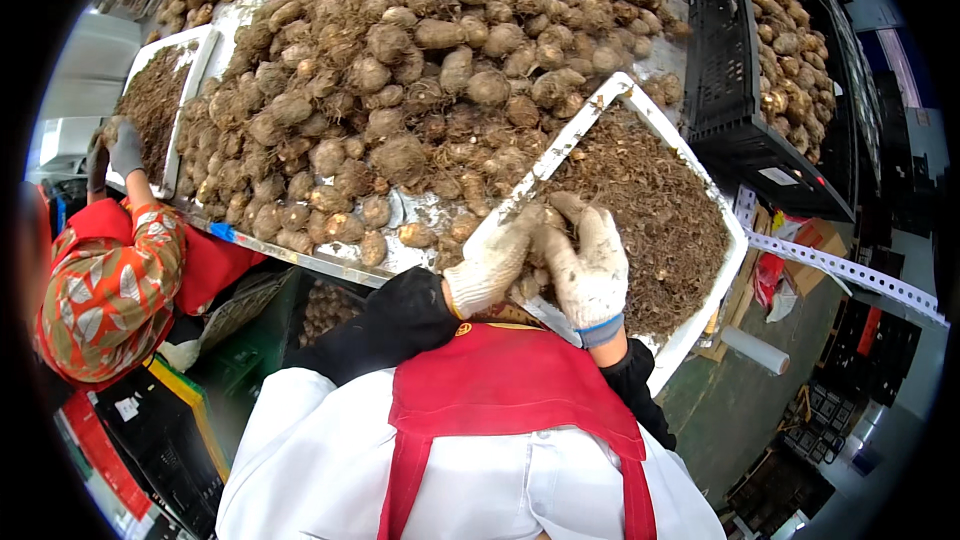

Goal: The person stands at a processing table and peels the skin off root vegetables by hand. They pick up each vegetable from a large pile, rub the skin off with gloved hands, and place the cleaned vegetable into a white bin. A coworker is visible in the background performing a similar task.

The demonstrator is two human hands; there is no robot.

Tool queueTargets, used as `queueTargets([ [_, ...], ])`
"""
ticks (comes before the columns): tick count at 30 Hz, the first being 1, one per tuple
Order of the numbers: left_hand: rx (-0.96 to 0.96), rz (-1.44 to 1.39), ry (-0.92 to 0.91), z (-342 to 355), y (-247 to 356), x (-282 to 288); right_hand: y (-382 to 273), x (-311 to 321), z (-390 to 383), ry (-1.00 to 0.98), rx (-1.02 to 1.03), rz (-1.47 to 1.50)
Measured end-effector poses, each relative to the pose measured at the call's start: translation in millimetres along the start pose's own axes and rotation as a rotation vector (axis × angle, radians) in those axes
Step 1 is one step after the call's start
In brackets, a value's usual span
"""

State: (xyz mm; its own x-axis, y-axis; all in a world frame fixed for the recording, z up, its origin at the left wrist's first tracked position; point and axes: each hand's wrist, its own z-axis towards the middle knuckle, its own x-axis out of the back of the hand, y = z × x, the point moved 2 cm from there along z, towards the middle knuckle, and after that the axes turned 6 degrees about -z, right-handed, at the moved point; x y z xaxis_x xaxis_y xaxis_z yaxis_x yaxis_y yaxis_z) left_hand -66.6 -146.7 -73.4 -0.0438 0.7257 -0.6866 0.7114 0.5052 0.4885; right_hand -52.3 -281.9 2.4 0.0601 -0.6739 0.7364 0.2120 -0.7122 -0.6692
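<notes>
My left hand (pixel 492 265), in a pale knitted glove, is closed with its fingertips against my right hand (pixel 590 265). The right hand's glove is white with a blue cuff and soiled fingertips, its fingers bent inward. Both meet over the near left side of a white foam tray (pixel 735 230). Whatever they pinch between them is hidden by the fingers. Brown root hair and peelings (pixel 640 210) fill the tray. Beyond the hands lies a big heap of hairy brown taro (pixel 400 50) on a metal-edged table (pixel 345 268).
At the right stands a black crate (pixel 725 50) holding paler taro (pixel 790 60). A perforated white rail (pixel 850 268) runs below it. On the left, a co-worker in a patterned orange sleeve (pixel 120 280) works gloved at another foam tray (pixel 205 45). Dark crates (pixel 160 430) sit below the table.
</notes>
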Motion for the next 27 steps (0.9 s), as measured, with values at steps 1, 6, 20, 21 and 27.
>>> queueTargets([
  [1,-0.02,-0.01,0.131,0,-1,-4,1,-6,-3,-0.001,0.001,-0.002],
  [6,0.036,-0.2,0.056,-8,-3,-2,28,-25,-11,0.166,-0.008,-0.128],
  [20,-0.887,-0.094,-0.114,-36,311,97,81,12,-18,0.029,-0.373,-0.029],
  [21,-0.985,0.161,0.267,-32,300,77,84,15,-20,-0.06,-0.4,-0.035],
  [27,-0.253,1.813,-0.096,-4,117,50,60,5,-21,0.048,-0.25,-0.014],
])
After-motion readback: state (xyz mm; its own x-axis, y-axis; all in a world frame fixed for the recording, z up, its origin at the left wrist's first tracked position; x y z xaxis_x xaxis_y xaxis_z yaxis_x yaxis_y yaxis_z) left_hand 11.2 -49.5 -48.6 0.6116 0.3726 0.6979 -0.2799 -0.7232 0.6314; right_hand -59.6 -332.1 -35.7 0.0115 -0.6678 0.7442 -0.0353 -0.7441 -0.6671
